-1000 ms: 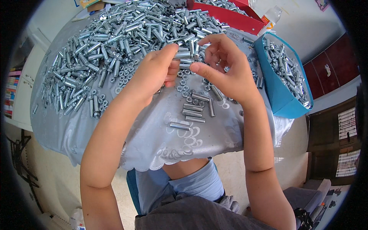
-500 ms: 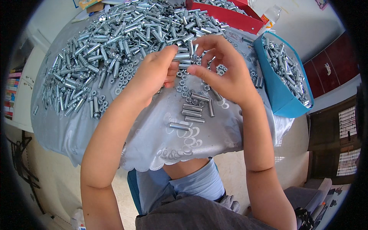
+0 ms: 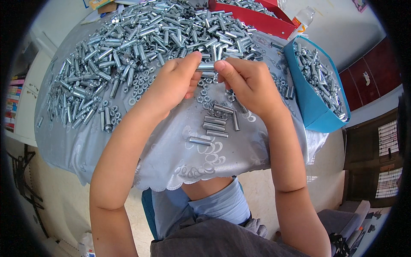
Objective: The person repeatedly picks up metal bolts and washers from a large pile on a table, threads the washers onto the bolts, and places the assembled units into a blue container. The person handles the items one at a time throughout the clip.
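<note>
Silvery tablecloth [image 3: 171, 158] under heaped metal sleeves [image 3: 150, 34]; both hands [image 3: 175, 83] pinch one.

Silver-clothed table [image 3: 171, 158] bears heaped metal sleeves [image 3: 162, 30], nuts [image 3: 141, 83].

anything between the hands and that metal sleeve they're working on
Nothing visible: the left hand and right hand both pinch the metal sleeve directly, one at each end, above the loose nuts on the grey tablecloth.

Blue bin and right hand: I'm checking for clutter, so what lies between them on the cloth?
Head view: between the right hand and the blue bin, a few loose metal sleeves and nuts lie on the grey cloth.
</note>
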Demonstrator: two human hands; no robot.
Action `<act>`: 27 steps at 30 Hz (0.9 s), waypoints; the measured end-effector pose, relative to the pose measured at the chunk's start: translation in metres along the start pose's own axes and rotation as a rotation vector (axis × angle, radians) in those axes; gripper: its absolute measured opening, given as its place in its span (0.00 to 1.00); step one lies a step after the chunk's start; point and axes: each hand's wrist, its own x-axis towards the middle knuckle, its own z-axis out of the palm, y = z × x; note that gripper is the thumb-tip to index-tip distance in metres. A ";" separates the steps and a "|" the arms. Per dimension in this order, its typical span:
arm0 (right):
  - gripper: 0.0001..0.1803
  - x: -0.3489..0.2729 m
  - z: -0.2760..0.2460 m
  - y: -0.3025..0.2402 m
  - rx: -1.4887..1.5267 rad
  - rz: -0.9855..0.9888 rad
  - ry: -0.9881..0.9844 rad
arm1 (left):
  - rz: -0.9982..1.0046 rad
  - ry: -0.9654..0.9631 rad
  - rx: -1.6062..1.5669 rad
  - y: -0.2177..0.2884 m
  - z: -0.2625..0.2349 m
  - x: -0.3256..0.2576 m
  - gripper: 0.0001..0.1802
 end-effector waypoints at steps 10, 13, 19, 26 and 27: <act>0.13 0.001 0.006 -0.005 0.035 -0.119 0.141 | 0.059 -0.023 0.017 -0.003 0.003 0.000 0.22; 0.15 0.001 0.007 -0.008 0.226 0.075 0.027 | 0.172 0.004 0.182 -0.010 -0.001 0.005 0.23; 0.18 -0.002 0.008 -0.007 0.326 0.019 0.086 | 0.163 0.018 0.101 -0.005 0.002 0.000 0.26; 0.18 -0.001 0.008 -0.007 0.294 -0.077 0.074 | 0.242 0.096 0.175 -0.004 -0.001 0.002 0.27; 0.19 -0.002 0.010 -0.007 0.336 -0.053 0.064 | 0.277 0.094 0.205 -0.006 -0.002 0.002 0.28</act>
